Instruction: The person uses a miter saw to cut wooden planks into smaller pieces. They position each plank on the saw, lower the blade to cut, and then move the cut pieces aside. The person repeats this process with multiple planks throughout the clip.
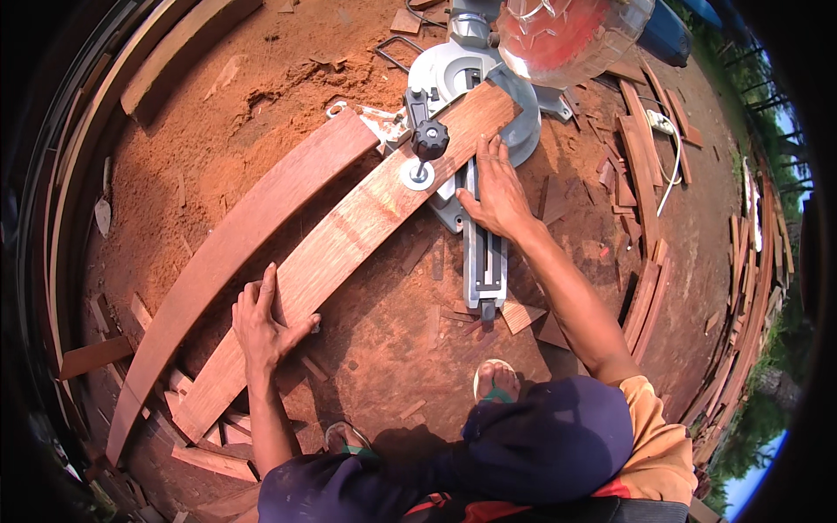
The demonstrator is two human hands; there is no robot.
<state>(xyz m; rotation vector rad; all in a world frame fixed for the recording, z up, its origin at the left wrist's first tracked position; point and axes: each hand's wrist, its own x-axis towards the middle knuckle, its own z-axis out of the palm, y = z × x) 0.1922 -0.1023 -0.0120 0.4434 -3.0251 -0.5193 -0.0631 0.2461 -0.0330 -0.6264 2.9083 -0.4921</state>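
Observation:
A long reddish-brown wooden board (336, 240) lies at a slant across the table of a mitre saw (436, 74). My left hand (264, 327) rests on the board's lower part, thumb spread away from the fingers. Near the saw, my right hand (499, 196) lies with its fingers stretched onto the board's near edge and its thumb apart. A clamp with a black knob (430, 139) stands over the board, its round foot pressing on the wood. The saw's blade guard (571, 39) is raised above the board's far end. Neither hand wraps around anything.
Another wide plank (244, 218) lies left of the board. Wood offcuts (641, 157) and a white power strip with its cord (660, 122) lie to the right. A trowel (104, 205) sits on the sawdust-covered ground at the left. Stacked timber (750, 296) lines the right side.

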